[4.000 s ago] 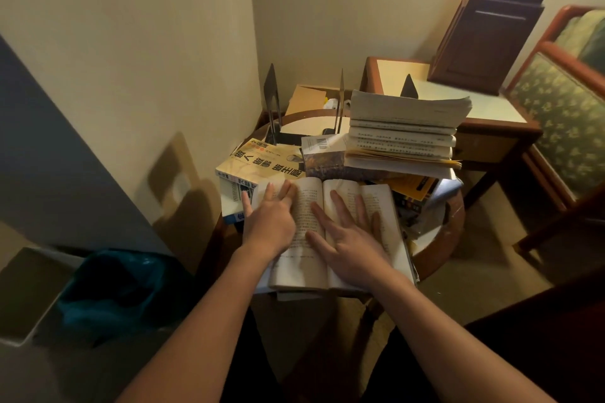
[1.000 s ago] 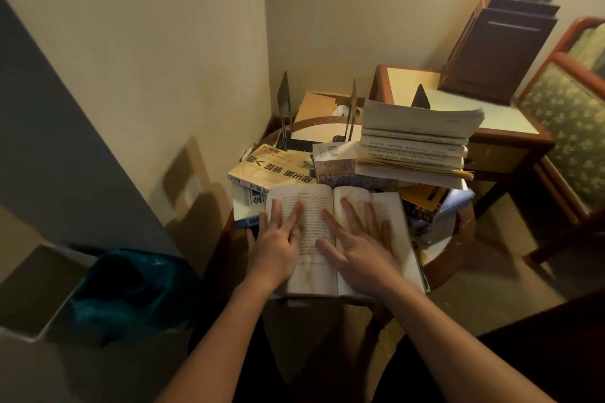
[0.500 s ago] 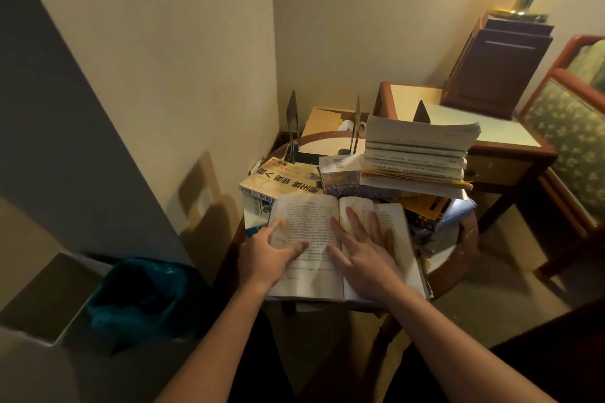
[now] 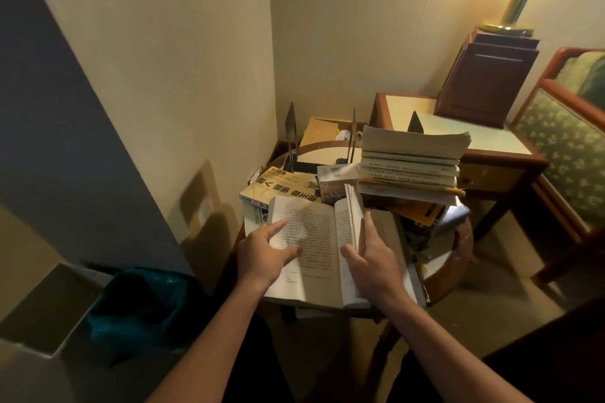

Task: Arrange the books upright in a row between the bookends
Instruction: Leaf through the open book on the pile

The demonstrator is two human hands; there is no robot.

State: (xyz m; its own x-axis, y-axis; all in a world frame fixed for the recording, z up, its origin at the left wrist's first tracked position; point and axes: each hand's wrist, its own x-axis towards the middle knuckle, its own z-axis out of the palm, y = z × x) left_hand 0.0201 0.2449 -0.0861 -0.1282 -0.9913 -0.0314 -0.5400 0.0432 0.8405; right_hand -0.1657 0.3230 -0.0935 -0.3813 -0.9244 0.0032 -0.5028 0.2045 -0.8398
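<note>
Now your right hand (image 4: 370,263) has lifted the right-hand pages of the open book (image 4: 311,249) off flat; your left hand (image 4: 265,253) presses its left page, fingers spread, grasping nothing. It lies at the counter (image 4: 458,249) front; the bookends (image 4: 290,131) stand empty behind, so closing seems underway.

Hands (image 4: 266,253) on open book (image 4: 307,239)

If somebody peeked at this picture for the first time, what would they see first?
First, the big open paperback book at the near edge of the round wooden table, the left hand flat on its left page and the right hand lifting a sheaf of right-hand pages. Behind it a tall leaning stack of pale paperbacks lies flat, and thin dark metal bookends stand at the table's far side.
</note>
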